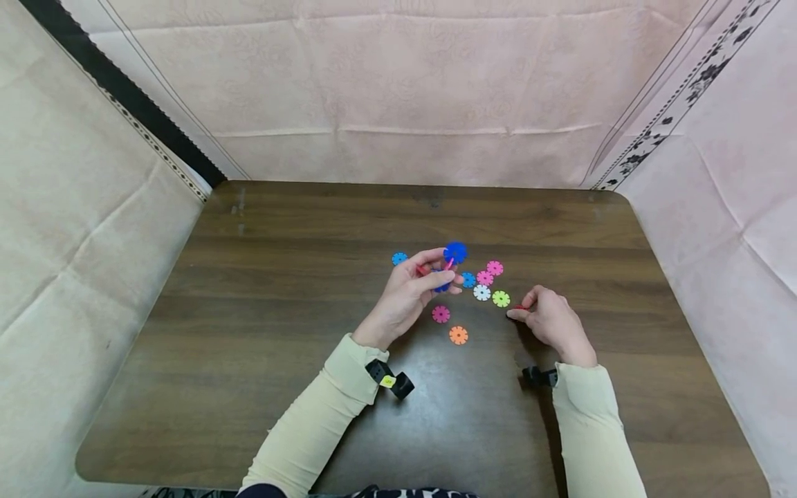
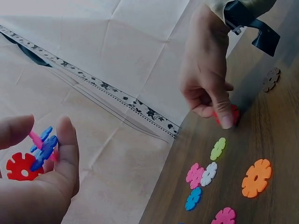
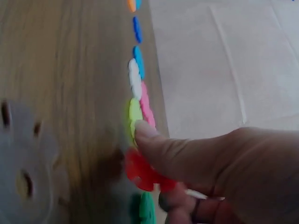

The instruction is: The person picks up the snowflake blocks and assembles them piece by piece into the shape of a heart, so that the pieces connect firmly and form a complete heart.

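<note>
The left hand (image 1: 403, 297) held a cluster of slotted-together discs (image 1: 456, 252), blue, pink and red, above the wooden worktop (image 1: 249, 360), about midway between its side edges. The right hand (image 1: 554, 321) pinched a red disc (image 3: 140, 171) between thumb and fingers, closer to the right edge. Both probably felt light, stiff and slightly slippery, best gripped by the notched rims.

Brn wood-grain tbl (image 1: 218, 360) w/ orange disc (image 1: 458, 340), white disc (image 1: 482, 297) nr lime disc (image 1: 501, 303), 2 lt-blue discs (image 1: 468, 284), 3 pink discs (image 1: 441, 319).
</note>
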Motion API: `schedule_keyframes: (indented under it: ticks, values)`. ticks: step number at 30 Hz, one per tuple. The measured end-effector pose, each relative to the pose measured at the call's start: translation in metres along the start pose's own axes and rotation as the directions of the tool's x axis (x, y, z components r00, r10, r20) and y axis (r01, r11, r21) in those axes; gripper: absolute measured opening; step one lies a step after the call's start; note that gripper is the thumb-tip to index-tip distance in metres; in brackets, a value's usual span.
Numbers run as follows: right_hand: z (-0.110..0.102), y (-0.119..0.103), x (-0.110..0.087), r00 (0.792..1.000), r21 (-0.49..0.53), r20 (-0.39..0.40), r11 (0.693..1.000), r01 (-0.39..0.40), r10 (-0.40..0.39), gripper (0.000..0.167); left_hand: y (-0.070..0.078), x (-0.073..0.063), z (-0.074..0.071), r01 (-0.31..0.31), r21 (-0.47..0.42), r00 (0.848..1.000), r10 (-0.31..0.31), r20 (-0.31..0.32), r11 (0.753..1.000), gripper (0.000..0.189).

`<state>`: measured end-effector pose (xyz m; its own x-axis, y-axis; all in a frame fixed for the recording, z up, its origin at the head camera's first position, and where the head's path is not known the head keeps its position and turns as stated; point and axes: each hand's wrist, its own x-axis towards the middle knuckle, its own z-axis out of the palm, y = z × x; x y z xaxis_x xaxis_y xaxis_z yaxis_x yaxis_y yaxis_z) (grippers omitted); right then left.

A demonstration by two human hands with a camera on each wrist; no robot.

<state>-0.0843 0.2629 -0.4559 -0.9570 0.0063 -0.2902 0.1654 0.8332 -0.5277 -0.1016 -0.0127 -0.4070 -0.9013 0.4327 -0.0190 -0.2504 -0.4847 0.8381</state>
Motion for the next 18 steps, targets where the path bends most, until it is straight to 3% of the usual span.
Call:
schedule_keyframes:
  ticks: [4,9,14,18]
  values:
    - [0.001,-0.009,-0.002,0.995,0.129,-0.032,0.987,0.099,-0.095,0.029,-0.001,0.0,-0.001,0.0,0.015,1.0,0.0,0.003,1.0,0.041]
    - [-0.002,-0.026,-0.01,0.964,0.214,-0.146,0.945,0.249,-0.221,0.024,-0.003,0.0,-0.003,-0.015,0.109,0.999,0.019,-0.031,0.994,0.05]
    - [-0.006,-0.044,-0.02,0.936,0.322,-0.253,0.892,0.318,-0.243,0.026,-0.005,0.0,-0.004,-0.051,0.25,0.998,0.06,-0.028,0.967,0.051]
    - [-0.004,-0.057,-0.024,0.919,0.409,-0.309,0.838,0.36,-0.244,0.026,-0.007,0.0,-0.006,-0.071,0.309,0.997,0.079,-0.014,0.948,0.05]
